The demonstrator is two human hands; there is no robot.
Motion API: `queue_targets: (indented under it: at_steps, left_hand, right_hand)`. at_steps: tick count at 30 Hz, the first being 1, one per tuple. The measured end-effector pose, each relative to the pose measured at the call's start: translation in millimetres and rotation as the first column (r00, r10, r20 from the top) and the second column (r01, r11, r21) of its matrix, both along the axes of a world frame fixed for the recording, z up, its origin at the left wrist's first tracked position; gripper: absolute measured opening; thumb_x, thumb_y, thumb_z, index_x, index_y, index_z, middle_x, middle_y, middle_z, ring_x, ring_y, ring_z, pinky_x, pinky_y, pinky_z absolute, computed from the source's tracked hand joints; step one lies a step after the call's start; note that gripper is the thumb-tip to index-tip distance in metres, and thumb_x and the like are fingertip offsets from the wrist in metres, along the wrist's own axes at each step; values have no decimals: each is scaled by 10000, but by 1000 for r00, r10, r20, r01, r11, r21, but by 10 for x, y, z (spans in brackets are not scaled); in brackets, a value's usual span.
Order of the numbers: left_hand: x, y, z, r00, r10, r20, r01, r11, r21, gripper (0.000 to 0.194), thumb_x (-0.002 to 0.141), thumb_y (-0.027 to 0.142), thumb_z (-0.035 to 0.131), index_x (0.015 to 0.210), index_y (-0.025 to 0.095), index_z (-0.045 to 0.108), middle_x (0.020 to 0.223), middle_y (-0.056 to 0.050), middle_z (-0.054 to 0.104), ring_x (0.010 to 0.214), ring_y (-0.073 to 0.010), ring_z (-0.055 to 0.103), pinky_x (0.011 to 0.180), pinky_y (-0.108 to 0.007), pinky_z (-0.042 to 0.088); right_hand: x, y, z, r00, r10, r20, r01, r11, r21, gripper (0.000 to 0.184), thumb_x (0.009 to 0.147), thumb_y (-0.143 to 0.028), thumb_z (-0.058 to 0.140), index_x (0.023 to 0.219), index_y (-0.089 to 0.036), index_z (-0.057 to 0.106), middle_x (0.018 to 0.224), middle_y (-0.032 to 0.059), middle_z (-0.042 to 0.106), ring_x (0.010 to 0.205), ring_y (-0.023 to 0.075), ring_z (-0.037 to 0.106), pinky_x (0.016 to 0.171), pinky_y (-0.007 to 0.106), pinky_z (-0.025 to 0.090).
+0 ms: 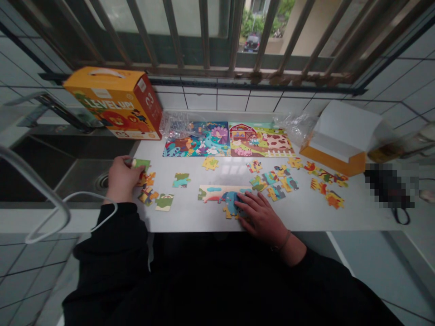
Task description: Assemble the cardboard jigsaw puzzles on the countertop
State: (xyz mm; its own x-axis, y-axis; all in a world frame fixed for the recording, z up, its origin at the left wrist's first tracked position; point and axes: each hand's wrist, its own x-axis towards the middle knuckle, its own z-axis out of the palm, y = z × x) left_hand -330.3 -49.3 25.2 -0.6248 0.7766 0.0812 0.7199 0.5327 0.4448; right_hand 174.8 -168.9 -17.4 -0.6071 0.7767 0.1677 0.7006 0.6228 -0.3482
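My left hand (120,179) is closed on a green puzzle piece (140,163) held just above a small heap of loose pieces (147,189) at the counter's left end. My right hand (260,216) lies flat, fingers stretched out, on a partly joined strip of puzzle (217,193) with a blue elephant, near the front edge. Two finished puzzles, a sea scene (199,140) and a farm scene (260,140), lie side by side at the back. Several loose pieces (282,181) are scattered to the right of my right hand.
An orange puzzle box (115,102) stands at the back left beside a steel sink (61,170). An open white and orange box (343,136) and clear plastic bags (297,124) sit at the back right. A barred window runs along the wall behind. A white cable (84,199) loops by my left sleeve.
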Motion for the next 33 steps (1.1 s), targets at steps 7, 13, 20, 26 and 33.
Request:
queue_targets:
  at_steps: [7, 13, 20, 26, 33]
  left_hand:
    - [368, -15, 126, 976, -172, 134, 139, 964, 228, 504, 978, 361, 742, 1436, 161, 679, 1105, -9, 696, 836, -109, 575, 784, -239, 519]
    - [1033, 114, 185, 876, -439, 202, 389, 888, 246, 446, 941, 445, 735, 1304, 185, 745, 1005, -10, 747, 800, -148, 629, 787, -304, 542]
    - [1031, 292, 10, 868, -493, -57, 496, 857, 140, 250, 988, 343, 573, 1100, 183, 729, 1049, -30, 679, 1031, -253, 642, 1042, -486, 519]
    - [937, 293, -31, 756, -619, -211, 641, 765, 53, 196, 950, 333, 505, 989, 234, 670, 1075, -92, 703, 1218, -340, 658, 1161, -555, 498]
    - [1473, -322, -11, 616, -773, -154, 788, 608, 100, 318, 999, 492, 511, 1119, 280, 715, 1255, -92, 778, 1263, -322, 703, 1179, -534, 524]
  right_hand:
    - [-7, 12, 46, 1000, 6, 4, -6, 1000, -13, 537, 1047, -331, 630, 1581, -281, 600, 1720, 90, 518, 1619, 345, 427, 1348, 668, 277]
    - [6, 25, 25, 1000, 2, 5, -2, 1000, -18, 541, 1048, -341, 637, 1584, -286, 591, 1726, 84, 512, 1623, 340, 420, 1362, 653, 256]
    - [45, 18, -13, 999, -5, -43, 6, 999, 40, 451, 1059, -376, 642, 1498, -269, 645, 1666, 84, 582, 1585, 306, 466, 1370, 594, 271]
    - [517, 214, 21, 957, -250, -148, 268, 956, 118, 353, 1097, -293, 511, 1363, -265, 741, 1297, 123, 770, 1248, 299, 680, 1141, 535, 534]
    - [1934, 696, 147, 652, -757, -42, 747, 632, 203, 462, 1069, -324, 418, 1302, -121, 762, 1297, 222, 768, 1214, 370, 695, 1107, 575, 543]
